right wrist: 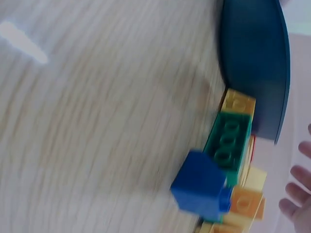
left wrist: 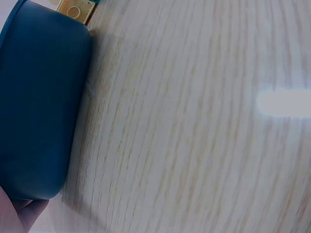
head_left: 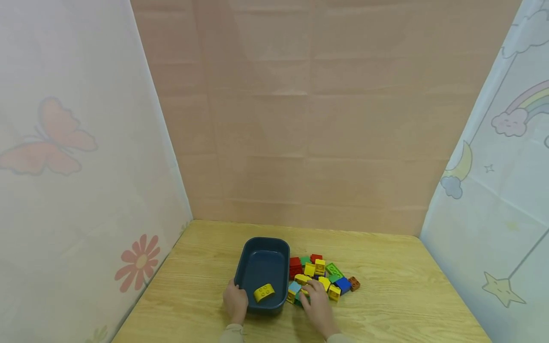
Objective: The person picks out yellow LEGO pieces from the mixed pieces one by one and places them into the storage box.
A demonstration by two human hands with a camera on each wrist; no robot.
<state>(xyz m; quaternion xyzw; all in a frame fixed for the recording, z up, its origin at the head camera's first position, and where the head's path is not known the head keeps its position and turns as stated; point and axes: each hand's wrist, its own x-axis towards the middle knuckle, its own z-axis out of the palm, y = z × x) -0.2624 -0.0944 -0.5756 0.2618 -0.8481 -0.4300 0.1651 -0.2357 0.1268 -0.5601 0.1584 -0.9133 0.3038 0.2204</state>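
A dark blue plastic bin (head_left: 262, 309) stands on the table, with one arched yellow toy block (head_left: 264, 292) inside near its front end. My left hand (head_left: 236, 301) grips the bin's left side near the front, its thumb at the rim; in the left wrist view, fingers (left wrist: 31, 212) show at the bin's wall. My right hand (head_left: 318, 307) is over the front of a heap of toy building blocks right of the bin. Its fingers (right wrist: 296, 194) look spread in the right wrist view, with nothing visible held. A blue block (right wrist: 198, 184) and a green block (right wrist: 228, 143) lie close by.
Red blocks (head_left: 295, 267) lie against the bin's right side. A light green block (head_left: 334, 270) and a brown block (head_left: 354, 283) lie at the heap's far and right edges. A tan backdrop (head_left: 300, 143) rises behind the wooden table (head_left: 399, 286), with printed white curtains on both sides.
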